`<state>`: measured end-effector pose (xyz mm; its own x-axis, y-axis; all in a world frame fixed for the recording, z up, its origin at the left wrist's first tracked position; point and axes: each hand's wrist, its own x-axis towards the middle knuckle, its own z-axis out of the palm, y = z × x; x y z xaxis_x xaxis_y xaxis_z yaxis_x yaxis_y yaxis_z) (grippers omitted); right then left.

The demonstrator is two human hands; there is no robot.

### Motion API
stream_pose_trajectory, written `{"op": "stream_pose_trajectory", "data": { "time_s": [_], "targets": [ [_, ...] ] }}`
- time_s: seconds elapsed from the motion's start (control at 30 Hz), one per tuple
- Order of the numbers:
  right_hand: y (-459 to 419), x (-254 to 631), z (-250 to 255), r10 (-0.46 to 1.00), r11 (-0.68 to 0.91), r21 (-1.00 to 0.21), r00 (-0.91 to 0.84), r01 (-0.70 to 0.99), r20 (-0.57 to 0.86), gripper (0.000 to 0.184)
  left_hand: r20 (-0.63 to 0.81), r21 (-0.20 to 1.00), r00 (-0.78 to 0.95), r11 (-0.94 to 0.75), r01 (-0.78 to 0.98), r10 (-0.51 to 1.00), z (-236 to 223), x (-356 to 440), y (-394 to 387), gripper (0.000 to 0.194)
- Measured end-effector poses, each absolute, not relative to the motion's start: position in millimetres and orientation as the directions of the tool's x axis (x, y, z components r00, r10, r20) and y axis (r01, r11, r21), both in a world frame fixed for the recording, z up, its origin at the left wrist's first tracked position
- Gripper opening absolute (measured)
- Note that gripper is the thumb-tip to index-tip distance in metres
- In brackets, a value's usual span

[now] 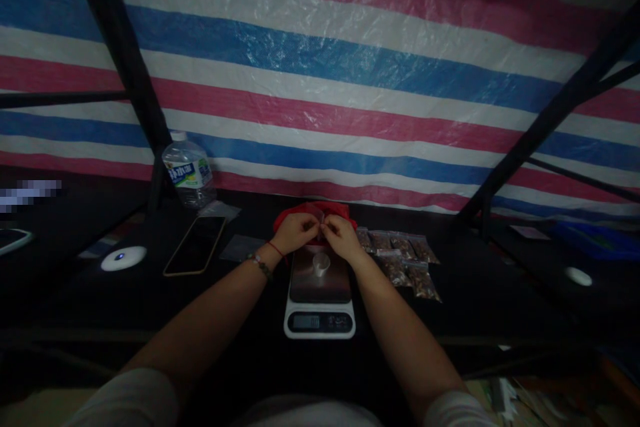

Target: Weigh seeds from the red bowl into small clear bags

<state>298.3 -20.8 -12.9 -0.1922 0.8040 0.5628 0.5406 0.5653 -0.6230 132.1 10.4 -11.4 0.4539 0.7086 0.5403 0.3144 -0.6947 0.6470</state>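
One white scale (320, 329) stands on the table (465, 293) before me, with one small clear cup (321, 265) on its dark plate; six filled bags (424, 281), clear and packed with brownish pieces, can be counted to the scale's right, four in the far row and two in the near; one red bundle (333, 206) lies just beyond the scale, partly behind my fingers; to the left lie one large phone (197, 245), its screen dark, and one flat clear packet (243, 248); one labelled bottle (189, 170) stands farther back; two white oval devices (124, 257) lie well apart, one on each side.

The table is black and dimly lit; behind it hangs a sheet (350, 73) striped in red, white and blue, crossed by dark frame posts (125, 67) on left and right.

My forearms reach forward and converge over the scale's far end; my left grip (299, 231), with a red cord (277, 250) and a beaded bracelet (263, 268) at the wrist, and my right grip (341, 235) are both narrow, fingertips pinching a small clear bag (321, 217) between them; its lower part is hard to make out.
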Motion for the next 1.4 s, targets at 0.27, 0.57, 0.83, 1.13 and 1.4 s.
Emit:
{"op": "stream_pose_trajectory", "data": {
  "time_s": [0.27, 0.57, 0.83, 1.13, 1.4],
  "targets": [
    [-25.0, 296.8, -9.9, 0.758, 0.568, -0.554, -0.124, 0.608, 0.641, 0.019, 0.602, 0.51, 0.382, -0.706, 0.491, 0.701, -4.8, 139.8, -1.5, 0.013],
    [-25.0, 298.6, -9.1, 0.75, 0.55, -0.532, -0.099, 0.644, 0.654, 0.018, 0.605, 0.513, 0.334, -0.675, 0.53, 0.722, -4.8, 144.4, -5.7, 0.016],
    [-25.8, 297.1, -9.0, 0.76, 0.58, -0.57, -0.135, 0.581, 0.635, 0.017, 0.627, 0.514, 0.393, -0.736, 0.439, 0.672, -6.0, 142.7, -6.3, 0.015],
    [-25.2, 296.6, -11.0, 0.759, 0.59, -0.577, -0.144, 0.565, 0.636, 0.02, 0.602, 0.47, 0.5, -0.783, 0.408, 0.622, -6.6, 139.6, -2.4, 0.016],
    [-25.9, 297.6, -9.6, 0.743, 0.612, -0.575, -0.145, 0.543, 0.654, 0.018, 0.591, 0.477, 0.548, -0.804, 0.356, 0.593, -5.4, 135.9, -1.8, 0.02]
  ]
}}
